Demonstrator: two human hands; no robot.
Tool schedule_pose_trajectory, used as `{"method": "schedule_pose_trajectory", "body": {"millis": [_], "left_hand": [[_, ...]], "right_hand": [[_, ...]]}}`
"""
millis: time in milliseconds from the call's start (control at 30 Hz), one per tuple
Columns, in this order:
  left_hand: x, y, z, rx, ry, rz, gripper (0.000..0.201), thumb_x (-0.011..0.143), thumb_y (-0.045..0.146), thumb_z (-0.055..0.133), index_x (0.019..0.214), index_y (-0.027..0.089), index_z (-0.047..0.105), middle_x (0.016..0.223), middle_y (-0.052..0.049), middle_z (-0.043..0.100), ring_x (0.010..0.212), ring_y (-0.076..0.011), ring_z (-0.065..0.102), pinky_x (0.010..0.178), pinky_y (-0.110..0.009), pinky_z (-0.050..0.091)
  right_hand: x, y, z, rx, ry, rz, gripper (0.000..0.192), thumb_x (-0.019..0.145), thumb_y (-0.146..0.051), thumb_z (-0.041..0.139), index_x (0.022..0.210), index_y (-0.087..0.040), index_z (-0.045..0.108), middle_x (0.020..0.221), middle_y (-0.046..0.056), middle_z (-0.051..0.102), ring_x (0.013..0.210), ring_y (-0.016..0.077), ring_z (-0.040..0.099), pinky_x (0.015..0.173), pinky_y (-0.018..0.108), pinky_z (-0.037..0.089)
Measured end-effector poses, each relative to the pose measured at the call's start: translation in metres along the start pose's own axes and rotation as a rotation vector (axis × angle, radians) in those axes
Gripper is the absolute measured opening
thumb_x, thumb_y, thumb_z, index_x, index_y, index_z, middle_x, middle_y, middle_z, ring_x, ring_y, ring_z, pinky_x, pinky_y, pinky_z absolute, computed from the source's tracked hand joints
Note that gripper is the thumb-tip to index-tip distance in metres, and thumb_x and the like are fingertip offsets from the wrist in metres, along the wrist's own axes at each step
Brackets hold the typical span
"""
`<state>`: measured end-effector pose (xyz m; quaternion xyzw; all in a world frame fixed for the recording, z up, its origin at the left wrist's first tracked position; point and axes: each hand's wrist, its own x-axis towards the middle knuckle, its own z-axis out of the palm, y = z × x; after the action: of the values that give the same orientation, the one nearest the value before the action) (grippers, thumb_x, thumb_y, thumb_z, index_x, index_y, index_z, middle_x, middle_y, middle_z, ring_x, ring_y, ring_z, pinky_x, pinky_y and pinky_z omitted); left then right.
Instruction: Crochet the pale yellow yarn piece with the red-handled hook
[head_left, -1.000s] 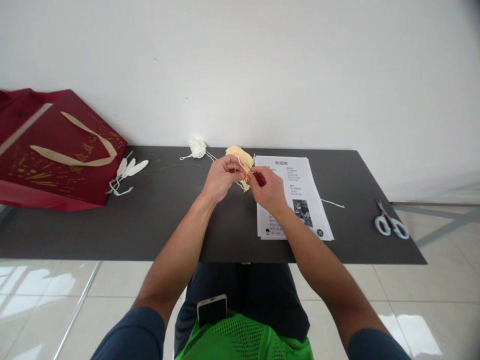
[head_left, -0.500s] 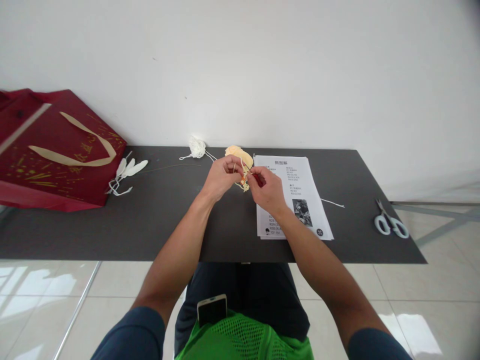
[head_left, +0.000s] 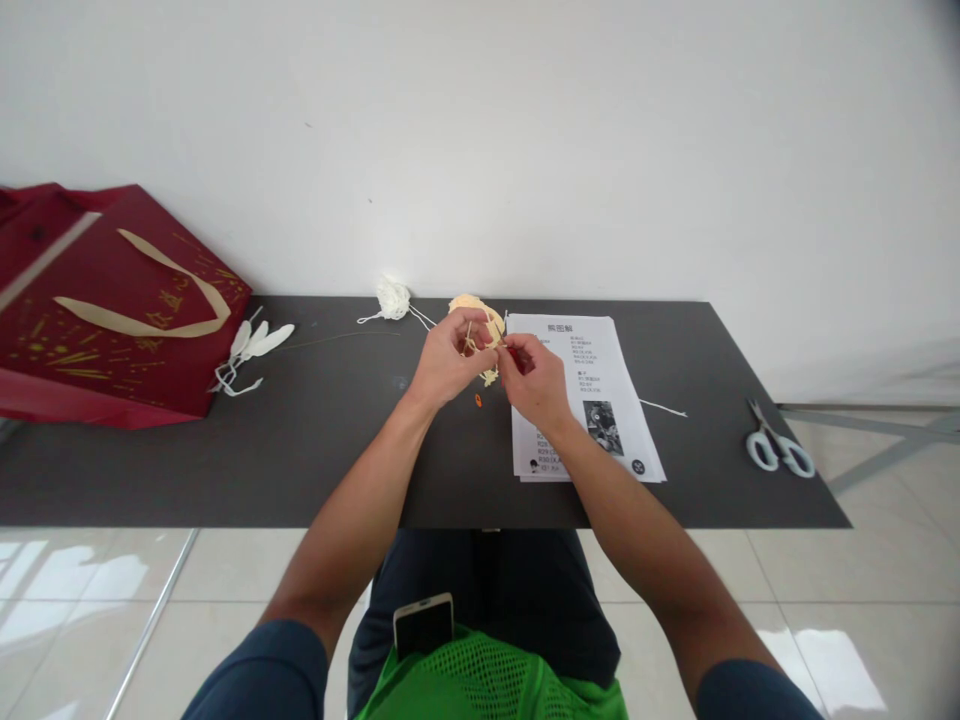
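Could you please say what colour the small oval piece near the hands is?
The small oval piece is orange, clearest in the head view.

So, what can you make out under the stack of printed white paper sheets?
The stack of printed white paper sheets lies on the dark grey tabletop. A thin white strand sticks out past the stack's right edge, apparently from underneath. Whatever else lies there is hidden.

Bright, soft shadows, glare on floor (head_left: 97, 574)
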<state>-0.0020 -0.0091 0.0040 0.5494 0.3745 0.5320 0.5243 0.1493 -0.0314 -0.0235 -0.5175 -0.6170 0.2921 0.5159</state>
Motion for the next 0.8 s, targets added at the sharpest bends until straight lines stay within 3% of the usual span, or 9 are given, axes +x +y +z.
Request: {"method": "schedule_pose_trajectory", "body": {"millis": [267, 400, 700, 800], "left_hand": [[-0.002, 0.001, 0.003, -0.005, 0.003, 0.037, 0.05, 0.071, 0.018, 0.08, 0.116, 0.019, 0.059, 0.08, 0.003, 0.067, 0.066, -0.0094, 0.058, 0.062, -0.023, 0.042], [-0.004, 0.002, 0.006, 0.019, 0.065, 0.065, 0.045, 0.071, 0.017, 0.078, 0.112, 0.019, 0.06, 0.078, 0.003, 0.068, 0.065, -0.0095, 0.059, 0.062, -0.023, 0.043], [-0.007, -0.001, 0.016, 0.082, 0.192, 0.187, 0.041, 0.073, 0.012, 0.07, 0.111, 0.022, 0.06, 0.076, 0.005, 0.065, 0.066, -0.0098, 0.058, 0.068, -0.025, 0.046], [-0.008, 0.0, 0.016, 0.103, 0.221, 0.208, 0.041, 0.074, 0.013, 0.07, 0.112, 0.022, 0.059, 0.077, 0.004, 0.065, 0.067, -0.0098, 0.059, 0.07, -0.025, 0.047]], "right_hand": [[0.002, -0.007, -0.001, 0.241, 0.0, 0.08, 0.025, 0.087, -0.044, 0.07, 0.097, -0.021, 0.066, 0.081, 0.001, 0.072, 0.071, 0.0158, 0.067, 0.067, 0.031, 0.054], [0.002, -0.011, -0.001, 0.299, -0.026, 0.1, 0.026, 0.086, -0.045, 0.071, 0.097, -0.022, 0.065, 0.078, 0.0, 0.07, 0.07, 0.0155, 0.067, 0.065, 0.03, 0.055], [0.0, -0.01, -0.001, 0.381, -0.075, 0.082, 0.026, 0.085, -0.043, 0.072, 0.101, -0.024, 0.063, 0.094, 0.003, 0.071, 0.081, 0.0156, 0.068, 0.072, 0.031, 0.058], [0.0, -0.015, -0.002, 0.506, -0.107, 0.097, 0.028, 0.081, -0.036, 0.075, 0.102, -0.025, 0.059, 0.093, 0.001, 0.068, 0.077, 0.0134, 0.065, 0.065, 0.028, 0.057]]}}
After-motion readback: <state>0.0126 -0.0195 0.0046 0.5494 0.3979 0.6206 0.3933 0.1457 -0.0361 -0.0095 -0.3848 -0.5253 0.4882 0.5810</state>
